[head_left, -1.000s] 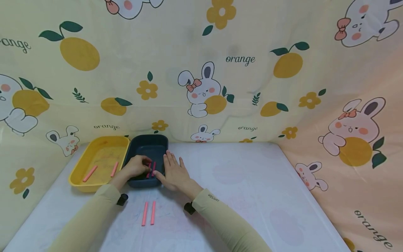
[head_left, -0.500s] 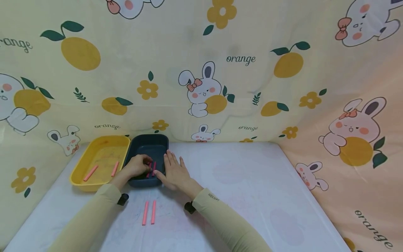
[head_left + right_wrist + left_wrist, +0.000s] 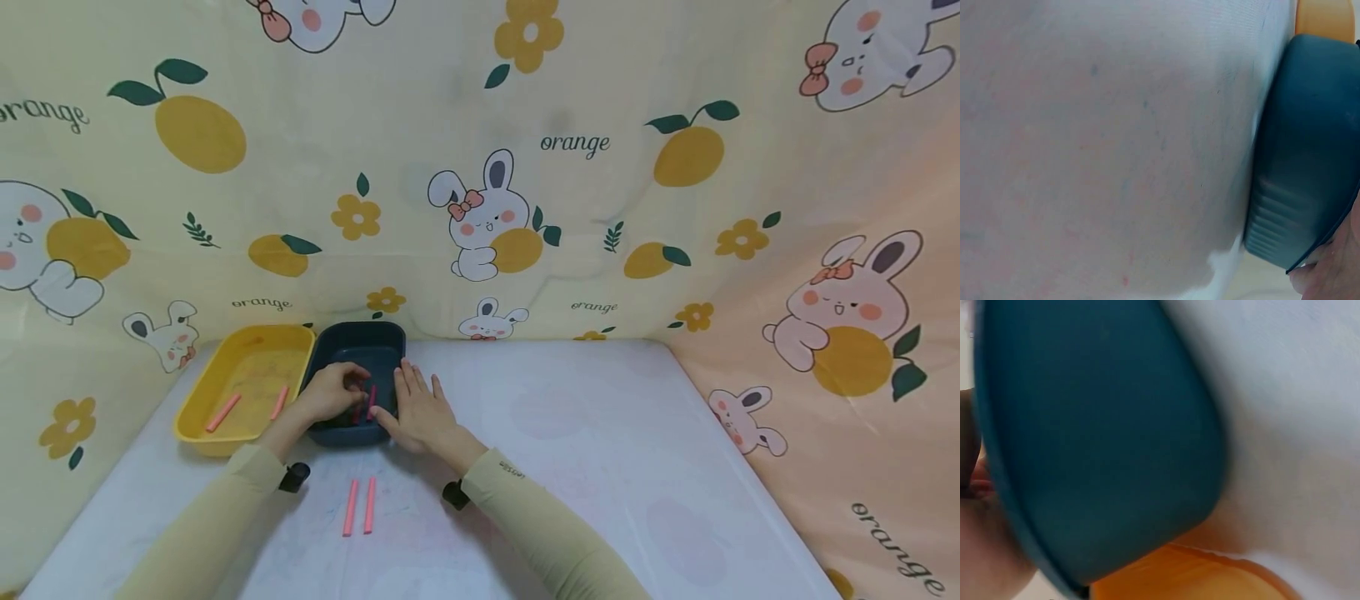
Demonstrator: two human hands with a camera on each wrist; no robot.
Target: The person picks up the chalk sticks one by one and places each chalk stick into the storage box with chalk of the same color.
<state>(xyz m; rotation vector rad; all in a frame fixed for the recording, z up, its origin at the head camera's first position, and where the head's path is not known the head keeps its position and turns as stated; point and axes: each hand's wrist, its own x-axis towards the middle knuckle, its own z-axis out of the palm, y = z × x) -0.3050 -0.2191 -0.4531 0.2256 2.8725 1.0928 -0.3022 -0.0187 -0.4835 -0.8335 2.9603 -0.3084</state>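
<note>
Inside the dark blue tray lie two narrow pink sticks, chalk-like in shape and looking darker there. My left hand reaches over the tray's left side, its curled fingers pinching the left stick and partly hiding it. Just right of that is the other stick, near my right thumb. With fingers straight, my right hand rests along the tray's right rim. Both wrist views mostly show the outer wall of the blue tray, with only part of each hand at the frame edge.
A yellow tray stands against the blue one on its left, with two pink sticks in it. Two more pink sticks lie side by side on the white table in front. A patterned cloth hangs behind.
The head view has shifted slightly. My left fingers have moved a little and cover more of the left stick; my right hand stays at the tray's rim.
</note>
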